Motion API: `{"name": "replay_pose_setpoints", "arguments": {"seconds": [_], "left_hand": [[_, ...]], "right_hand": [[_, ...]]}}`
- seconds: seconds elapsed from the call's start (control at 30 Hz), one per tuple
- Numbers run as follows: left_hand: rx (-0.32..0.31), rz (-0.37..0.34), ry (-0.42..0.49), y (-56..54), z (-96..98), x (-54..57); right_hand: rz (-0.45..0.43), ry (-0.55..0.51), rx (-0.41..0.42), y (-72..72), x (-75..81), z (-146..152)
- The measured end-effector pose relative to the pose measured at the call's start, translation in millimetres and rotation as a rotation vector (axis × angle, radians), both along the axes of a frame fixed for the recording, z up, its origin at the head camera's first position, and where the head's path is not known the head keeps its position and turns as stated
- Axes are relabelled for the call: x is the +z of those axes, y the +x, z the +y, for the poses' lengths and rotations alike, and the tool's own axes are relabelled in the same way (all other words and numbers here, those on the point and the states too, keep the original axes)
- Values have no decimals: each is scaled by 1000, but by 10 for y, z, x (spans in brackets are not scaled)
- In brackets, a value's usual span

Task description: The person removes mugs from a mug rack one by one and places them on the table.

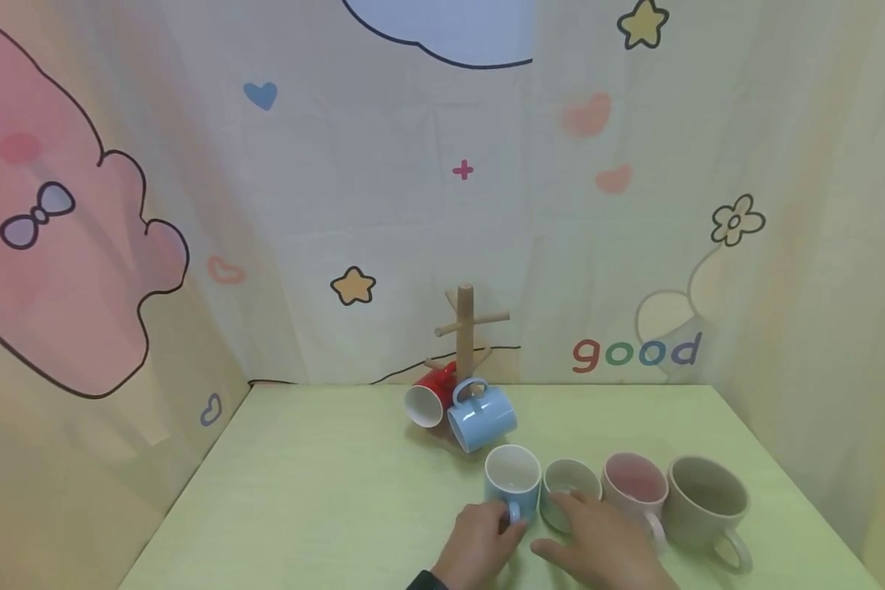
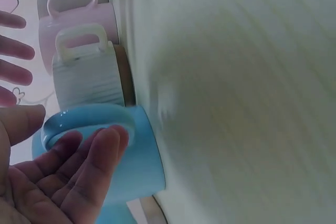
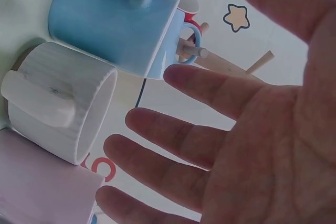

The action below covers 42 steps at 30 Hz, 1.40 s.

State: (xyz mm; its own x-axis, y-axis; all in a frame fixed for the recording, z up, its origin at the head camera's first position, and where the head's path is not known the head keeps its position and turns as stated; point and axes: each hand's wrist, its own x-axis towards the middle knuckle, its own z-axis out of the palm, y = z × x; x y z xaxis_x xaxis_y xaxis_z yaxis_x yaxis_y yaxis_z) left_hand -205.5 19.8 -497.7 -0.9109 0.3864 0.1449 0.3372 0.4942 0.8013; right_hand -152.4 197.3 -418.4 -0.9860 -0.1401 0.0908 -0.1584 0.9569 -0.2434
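Note:
A light blue mug [image 1: 512, 489] with a white inside stands upright on the table. My left hand [image 1: 479, 537] is at its near side, fingers bent at the mug's handle [image 2: 86, 115]. Just right of it stands a pale ribbed mug [image 3: 63, 95]. In the head view my right hand [image 1: 601, 541] overlaps that mug's front, and the right wrist view shows its fingers spread apart, holding nothing. Farther right come a pink mug [image 1: 634, 479] and a larger grey mug [image 1: 701, 524], their handles turned toward me.
Behind the row stands a wooden mug tree [image 1: 465, 328] with bare upper pegs. A red mug [image 1: 438, 383] and another light blue mug [image 1: 487, 418] hang low on it, tilted. A patterned curtain [image 1: 413, 205] closes off the table's back and sides.

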Motion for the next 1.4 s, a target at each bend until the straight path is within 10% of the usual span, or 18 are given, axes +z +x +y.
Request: {"name": "replay_pose_setpoints", "arguments": {"seconds": [0.43,0.77,1.03,1.4], "left_hand": [[12,84,-277,-17,-229,122],[141,79,-545,-94,-590,263],[215,158,-745,-192,-905,427],[162,103,-782,-271,-1154,541]], "right_hand": [[9,1,15,-54,43,-7],[53,-79,42,-164,107,-5],[-45,-87,34,-404,277,2],[-87,-109,67,-855,436,22]]}}
